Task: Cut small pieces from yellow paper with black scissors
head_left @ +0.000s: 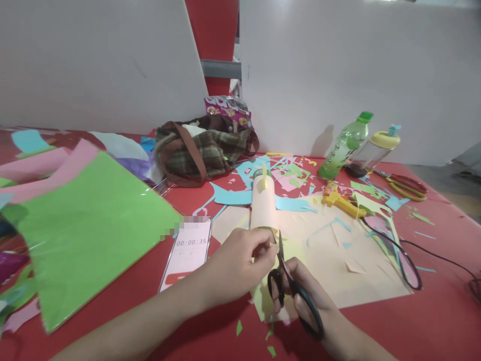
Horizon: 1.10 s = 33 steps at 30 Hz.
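Note:
My right hand (306, 283) has its thumb and fingers through the handles of black-handled scissors (302, 293). Their blades point away from me, up to the fingertips of my left hand (242, 258). Those left fingers are pinched on a small piece of pale yellow paper, mostly hidden by the hand. Just beyond lies a paper-wrapped tube (263, 208), pale peach with a yellow fin on top. A blue paper wing (233, 197) sticks out on its left and another blue wing (293, 203) on its right.
A phone (188, 248) showing a timer and a green sheet (101, 220) lie left. Behind are a plaid bag (218, 148) and paper scraps. To the right are a yellow glue gun (342, 201) with a black cord, a green bottle (343, 148), a clear jar (376, 150) and red-and-yellow-handled scissors (408, 185).

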Tool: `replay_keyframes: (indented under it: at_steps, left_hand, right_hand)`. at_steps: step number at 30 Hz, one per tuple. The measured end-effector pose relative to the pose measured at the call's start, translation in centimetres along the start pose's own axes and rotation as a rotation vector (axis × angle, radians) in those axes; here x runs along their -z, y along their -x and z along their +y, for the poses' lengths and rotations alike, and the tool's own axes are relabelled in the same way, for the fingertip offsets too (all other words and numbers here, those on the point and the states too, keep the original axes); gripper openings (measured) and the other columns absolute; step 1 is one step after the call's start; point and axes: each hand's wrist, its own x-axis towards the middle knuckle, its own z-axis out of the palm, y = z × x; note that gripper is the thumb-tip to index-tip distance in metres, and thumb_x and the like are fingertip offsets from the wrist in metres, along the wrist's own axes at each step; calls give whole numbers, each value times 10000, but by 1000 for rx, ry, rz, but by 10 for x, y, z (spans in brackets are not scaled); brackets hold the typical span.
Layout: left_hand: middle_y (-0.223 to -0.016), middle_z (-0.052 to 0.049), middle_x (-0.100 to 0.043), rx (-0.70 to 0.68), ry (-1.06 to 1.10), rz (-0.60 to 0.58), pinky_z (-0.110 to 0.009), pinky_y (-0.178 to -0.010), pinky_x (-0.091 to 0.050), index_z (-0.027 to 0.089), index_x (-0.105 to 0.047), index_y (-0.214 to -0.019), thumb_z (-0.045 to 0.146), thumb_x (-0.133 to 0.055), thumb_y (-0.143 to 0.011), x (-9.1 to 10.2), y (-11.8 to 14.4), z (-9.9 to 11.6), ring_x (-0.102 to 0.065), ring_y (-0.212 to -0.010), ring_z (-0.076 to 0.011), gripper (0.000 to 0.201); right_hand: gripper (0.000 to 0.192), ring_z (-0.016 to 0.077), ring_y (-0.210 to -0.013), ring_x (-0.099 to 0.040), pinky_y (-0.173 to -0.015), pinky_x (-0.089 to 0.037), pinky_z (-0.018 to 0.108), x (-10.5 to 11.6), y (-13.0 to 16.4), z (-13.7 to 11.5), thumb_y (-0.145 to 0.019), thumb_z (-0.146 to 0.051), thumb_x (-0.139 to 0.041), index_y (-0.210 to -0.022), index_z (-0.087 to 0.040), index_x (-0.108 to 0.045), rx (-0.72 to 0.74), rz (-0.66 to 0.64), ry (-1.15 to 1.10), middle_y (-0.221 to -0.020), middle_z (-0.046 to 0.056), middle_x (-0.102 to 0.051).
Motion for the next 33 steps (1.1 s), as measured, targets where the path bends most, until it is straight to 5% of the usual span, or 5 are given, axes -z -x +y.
replay_keyframes:
  at_steps: [27,33]
  left_hand:
    - [-496,54,-358,34,-7,-112,-184,-459,-248,161,-349,-546,226,-346,-769,12,-1,-5,-348,-485,-68,232]
    - [-508,52,-345,36,-22,-132,-187,-464,-248,160,-349,-552,233,-344,-760,10,-2,-4,-336,-497,-73,220]
  right_hand:
    - [307,62,-505,-376,-503,-337,200,1,0,4,-686,-425,-587,-737,-221,-364,-70,66,-42,-625,-57,-435]
    - [344,101,-554,-424,-461,-349,201,2,-6,9,-652,-466,-596,-760,-261,-341,65,194,32,-665,-42,-448]
